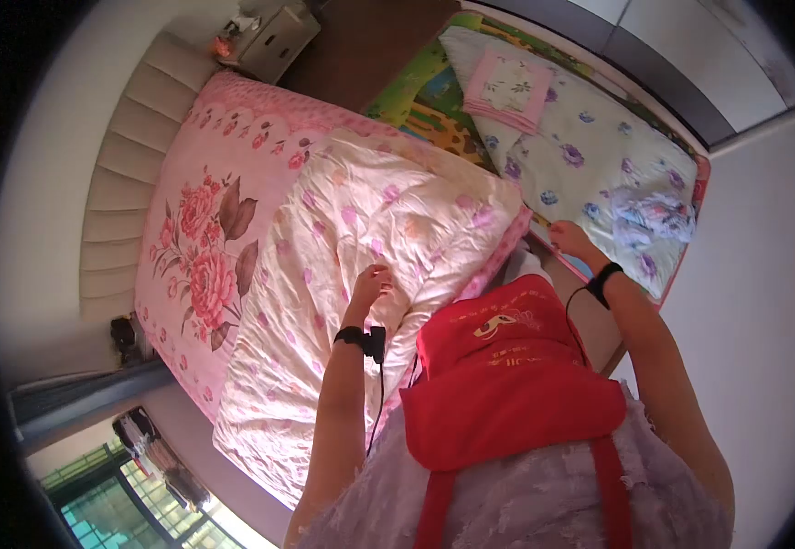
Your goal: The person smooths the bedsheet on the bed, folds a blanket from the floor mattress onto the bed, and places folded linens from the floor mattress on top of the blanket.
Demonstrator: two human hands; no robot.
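Note:
My left hand (373, 285) is over the white quilt (324, 247) with pink and purple spots, its fingers loosely curled and apart, with nothing seen in them. The quilt lies rumpled across the pink flowered bed sheet (201, 247). My right hand (573, 240) is beyond the bed's corner, near the edge of the floor mat. Its fingers are bent, and whether they hold anything is too small to tell. A black band with a cable sits on each wrist. A red apron (516, 375) covers my front.
A padded headboard (128, 192) stands at the left, with a nightstand (274, 44) beyond. On the right, a flowered white sheet (590, 137) covers a colourful mat (420, 87), bearing a folded pink cloth (509, 90) and a crumpled cloth (652, 216). A window (109, 503) is at lower left.

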